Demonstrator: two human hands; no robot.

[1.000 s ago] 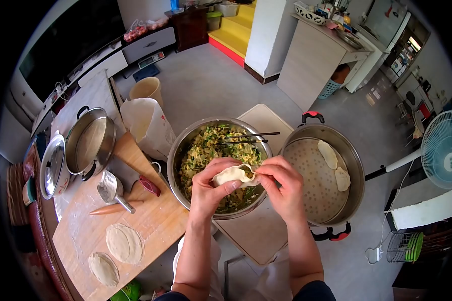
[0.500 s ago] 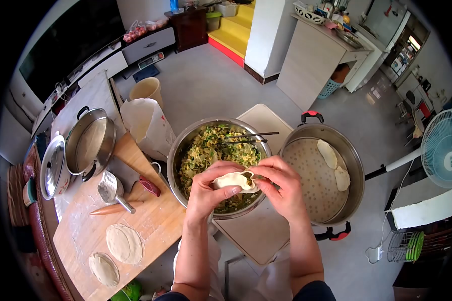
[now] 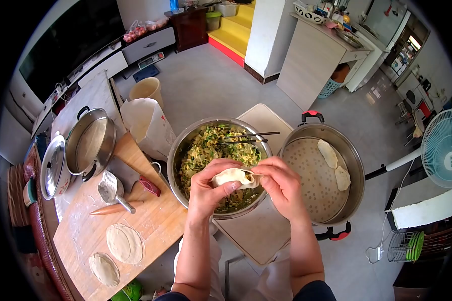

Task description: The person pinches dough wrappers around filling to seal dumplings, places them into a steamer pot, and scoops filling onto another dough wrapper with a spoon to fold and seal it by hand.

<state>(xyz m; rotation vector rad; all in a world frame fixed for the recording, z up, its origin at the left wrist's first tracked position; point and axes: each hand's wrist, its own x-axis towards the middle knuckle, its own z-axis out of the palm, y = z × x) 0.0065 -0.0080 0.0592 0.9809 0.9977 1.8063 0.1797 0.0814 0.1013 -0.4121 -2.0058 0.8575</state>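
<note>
A pale dumpling is held between both hands, over the near part of a metal bowl. My left hand is closed around its left side, thumb across the front. At the dumpling's right end, my right hand pinches the dough edge; the seam there looks partly open. Chopped green and yellow filling lies in the bowl, with dark chopsticks resting across it. To the right, a wide steamer pot holds two finished dumplings by its right wall.
On the left, a floured wooden board carries dough rounds, a rolling pin and a flour scoop. Behind it stand a pan and a lid. A fan is at far right.
My right fingers have shifted slightly along the dumpling's right edge, and less of its opening shows. The dumpling has tilted a little; the surroundings look the same.
</note>
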